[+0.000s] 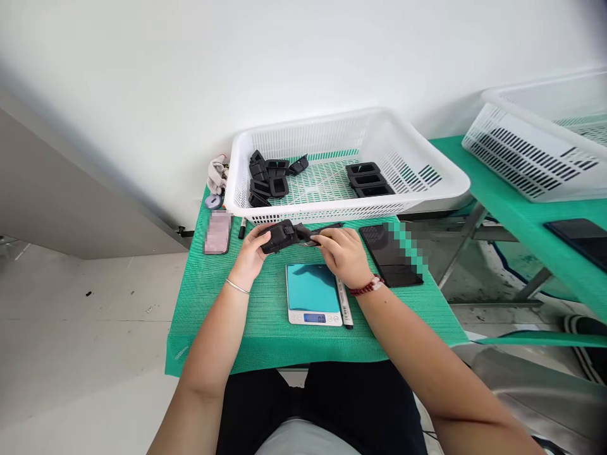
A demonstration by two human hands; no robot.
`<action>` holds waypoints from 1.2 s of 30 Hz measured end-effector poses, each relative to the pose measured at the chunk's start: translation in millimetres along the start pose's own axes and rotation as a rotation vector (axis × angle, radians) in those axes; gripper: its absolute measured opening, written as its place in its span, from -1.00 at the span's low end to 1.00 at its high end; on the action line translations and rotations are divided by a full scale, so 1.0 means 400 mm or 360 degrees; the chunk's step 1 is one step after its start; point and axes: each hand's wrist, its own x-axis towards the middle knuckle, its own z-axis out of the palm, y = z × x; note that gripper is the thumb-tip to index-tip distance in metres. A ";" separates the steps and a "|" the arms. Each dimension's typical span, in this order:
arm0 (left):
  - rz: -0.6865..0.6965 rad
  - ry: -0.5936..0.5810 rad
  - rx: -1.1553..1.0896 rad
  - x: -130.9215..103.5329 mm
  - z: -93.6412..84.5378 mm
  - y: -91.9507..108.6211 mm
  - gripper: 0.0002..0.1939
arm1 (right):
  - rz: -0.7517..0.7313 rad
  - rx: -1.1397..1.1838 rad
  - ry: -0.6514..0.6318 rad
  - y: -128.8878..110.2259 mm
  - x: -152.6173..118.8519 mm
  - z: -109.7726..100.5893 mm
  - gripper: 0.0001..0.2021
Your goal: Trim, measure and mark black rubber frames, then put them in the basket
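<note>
My left hand (252,253) is closed on a black molded part (279,236), held up above the green mat. Fingers of my right hand (345,254) are pinched at a thin dark piece beside that part; what exactly they grip is partly hidden. Below and between my hands lies a small digital scale (313,294) with a shiny teal plate and a lit display. A white marker (346,306) rests along its right edge. Behind my hands, a white basket (327,213) holds several black parts (278,186) at the left and a row of black frames (368,179) at the right.
A phone (217,232), a round lilac item (213,201) and a black-capped pen (242,228) lie at the left of the green-covered table (203,316). A dark tablet (391,256) lies at the right. Another basket (535,151) and phone (581,239) are on the adjoining table.
</note>
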 end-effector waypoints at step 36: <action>0.0010 0.0059 0.0160 -0.005 -0.002 0.000 -0.83 | -0.0034 -0.0172 0.0046 -0.015 -0.007 0.000 -0.80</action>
